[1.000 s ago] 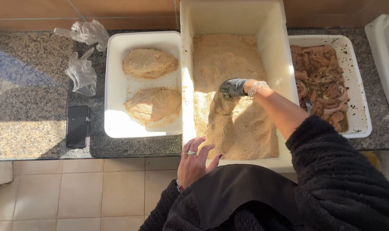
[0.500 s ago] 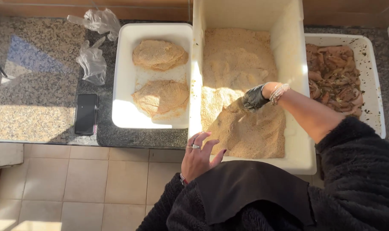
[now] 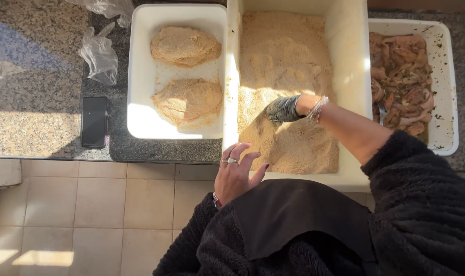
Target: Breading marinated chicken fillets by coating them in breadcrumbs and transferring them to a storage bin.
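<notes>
My right hand, in a dark glove, presses down into the breadcrumbs inside the deep white tub; whether a piece lies under it I cannot tell. A bracelet sits on that wrist. My bare left hand, with a ring, rests with spread fingers at the tub's near left corner and holds nothing. Left of the tub a white tray carries two breaded cutlets: one far, one near.
A white tray of raw marinated meat stands right of the tub. A black phone and crumpled plastic gloves lie on the granite counter at left. Tiled floor lies below the counter edge.
My gloved right hand has slid a little toward the tub's middle over the crumbs. My left hand has stayed at the tub's near edge. The view has shifted slightly.
</notes>
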